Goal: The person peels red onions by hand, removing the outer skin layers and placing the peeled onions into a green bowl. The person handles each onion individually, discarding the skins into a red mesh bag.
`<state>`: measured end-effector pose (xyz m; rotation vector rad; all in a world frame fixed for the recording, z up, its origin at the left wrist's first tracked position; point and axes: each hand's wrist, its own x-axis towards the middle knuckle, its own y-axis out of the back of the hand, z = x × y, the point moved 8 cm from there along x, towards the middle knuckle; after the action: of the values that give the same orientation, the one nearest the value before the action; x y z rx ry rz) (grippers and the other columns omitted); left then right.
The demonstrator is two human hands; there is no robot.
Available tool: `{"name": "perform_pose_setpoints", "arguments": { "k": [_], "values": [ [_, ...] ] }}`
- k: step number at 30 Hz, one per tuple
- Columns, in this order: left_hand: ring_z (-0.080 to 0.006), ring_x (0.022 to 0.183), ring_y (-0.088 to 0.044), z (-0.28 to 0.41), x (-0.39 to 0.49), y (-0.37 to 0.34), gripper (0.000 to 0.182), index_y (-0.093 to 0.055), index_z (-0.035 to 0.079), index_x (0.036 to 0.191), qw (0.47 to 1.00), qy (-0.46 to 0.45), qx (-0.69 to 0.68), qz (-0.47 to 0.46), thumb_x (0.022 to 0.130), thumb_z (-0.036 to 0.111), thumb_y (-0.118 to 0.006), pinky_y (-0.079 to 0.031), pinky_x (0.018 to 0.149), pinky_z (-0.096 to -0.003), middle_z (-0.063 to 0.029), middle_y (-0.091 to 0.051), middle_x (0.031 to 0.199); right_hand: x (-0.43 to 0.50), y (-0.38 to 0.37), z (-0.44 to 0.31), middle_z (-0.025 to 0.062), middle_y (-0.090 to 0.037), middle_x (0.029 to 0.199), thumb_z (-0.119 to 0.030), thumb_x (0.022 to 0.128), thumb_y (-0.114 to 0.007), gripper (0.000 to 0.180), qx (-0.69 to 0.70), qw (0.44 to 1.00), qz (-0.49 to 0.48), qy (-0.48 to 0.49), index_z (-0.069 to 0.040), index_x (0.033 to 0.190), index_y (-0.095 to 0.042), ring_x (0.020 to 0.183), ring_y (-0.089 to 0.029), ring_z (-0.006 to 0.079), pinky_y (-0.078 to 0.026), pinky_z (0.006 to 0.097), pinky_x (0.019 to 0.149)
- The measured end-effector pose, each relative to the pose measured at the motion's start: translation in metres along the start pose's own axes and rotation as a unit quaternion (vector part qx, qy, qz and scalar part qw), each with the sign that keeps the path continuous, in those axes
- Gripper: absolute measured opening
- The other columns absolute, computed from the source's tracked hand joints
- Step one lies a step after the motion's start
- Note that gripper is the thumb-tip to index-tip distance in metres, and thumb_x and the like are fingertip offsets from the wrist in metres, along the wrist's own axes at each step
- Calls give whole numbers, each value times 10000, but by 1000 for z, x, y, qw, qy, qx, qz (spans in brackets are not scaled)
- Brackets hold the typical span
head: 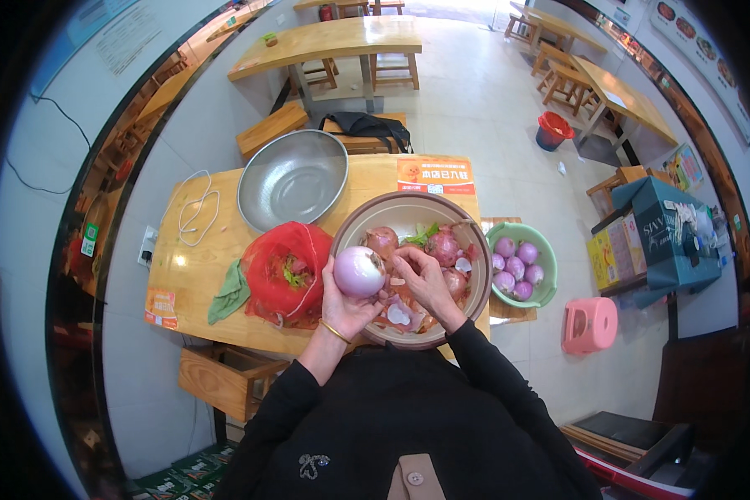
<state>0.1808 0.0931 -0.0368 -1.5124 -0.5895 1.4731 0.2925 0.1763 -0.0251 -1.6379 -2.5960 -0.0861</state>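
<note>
A largely peeled purple-white onion (357, 272) rests in my left hand (345, 307), its brownish root end turned toward the right. Close beside that end is my right hand (422, 275), thumb and forefinger drawn together; whether a scrap of skin is between them is too small to tell. Both hands are over a large brown-rimmed basin (375, 212). Inside it lie unpeeled red onions (442, 246), loose onion skins (406, 315) and a green leafy scrap (421, 235). To the right, a light green plastic bowl (554, 275) holds several peeled onions (515, 269).
Left of the basin sits a red mesh bag (287, 269) with leafy scraps, beside a green cloth (230, 294). A metal colander (294, 181) and a white cable (190, 219) are on the wooden table (190, 269). A pink stool (590, 325) stands on the floor at right.
</note>
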Motion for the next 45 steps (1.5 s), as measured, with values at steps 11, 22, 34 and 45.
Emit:
{"name": "perform_pose_setpoints", "arguments": {
  "k": [11, 22, 34, 45],
  "values": [
    [-265, 1022, -577, 3, 4, 7, 692, -586, 115, 1218, 999, -12, 14, 28, 862, 703, -503, -504, 827, -372, -128, -613, 1169, -10, -15, -75, 156, -641, 845, -28, 811, -700, 113, -242, 941, -8, 235, 5, 901, -640, 750, -657, 297, -527, 370, 626],
    [-279, 1001, -596, 8, -2, 1, 719, -587, 98, 1234, 996, -5, 89, -4, 846, 703, -550, -504, 787, -374, -117, -629, 1142, -6, 13, -5, 239, -667, 883, -113, 847, -626, 120, -397, 916, -35, 35, -15, 916, -631, 750, -653, 413, -522, 512, 654],
    [-205, 1097, -605, 10, 9, -11, 466, -506, 96, 1332, 890, -151, 428, 48, 988, 409, -549, -523, 915, -374, -95, -574, 1255, -40, 0, -80, 235, -450, 1376, -204, 679, -831, 847, -250, 943, -31, 218, -29, 1399, -420, 1272, -490, 396, -438, 416, 1043],
    [-268, 1153, -627, -6, 10, -16, 489, -451, 14, 1394, 852, -56, 520, 34, 986, 246, -588, -536, 878, -326, -153, -563, 1325, -76, 246, 96, 109, -569, 1214, -281, 856, -730, 579, 237, 868, 426, -89, -76, 1325, -460, 1022, -646, 246, -604, 378, 710]
  ]
}}
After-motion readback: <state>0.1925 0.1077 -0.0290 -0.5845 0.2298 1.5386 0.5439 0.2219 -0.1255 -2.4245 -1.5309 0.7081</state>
